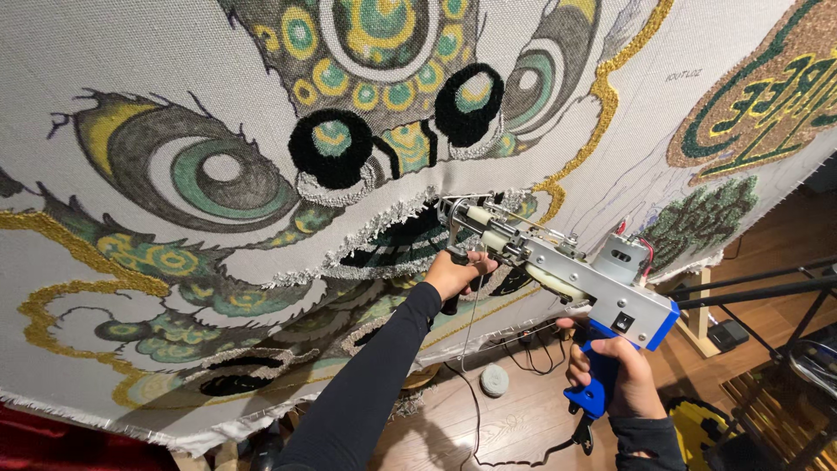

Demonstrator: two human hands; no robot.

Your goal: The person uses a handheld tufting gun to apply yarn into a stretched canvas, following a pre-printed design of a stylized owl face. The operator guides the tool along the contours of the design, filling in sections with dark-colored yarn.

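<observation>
Overhead, silver-blue tufting gun, patterned cloth

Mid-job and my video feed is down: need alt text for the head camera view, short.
A tufting gun is pressed nose-first against a stretched cloth bearing a partly tufted green, gold and black beast face. The left hand grips the gun's front handle; the right hand holds its blue rear grip. A wooden floor lies below.

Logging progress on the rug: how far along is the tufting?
Done: black, green and yellow eye motifs, gold border loops.

In hand: left hand grips the front handle and right hand the blue rear grip of the silver-and-blue tufting gun, tip at the white fringe by the dark centre.

Left: bare white backing cloth, pencilled outlines at right.
</observation>
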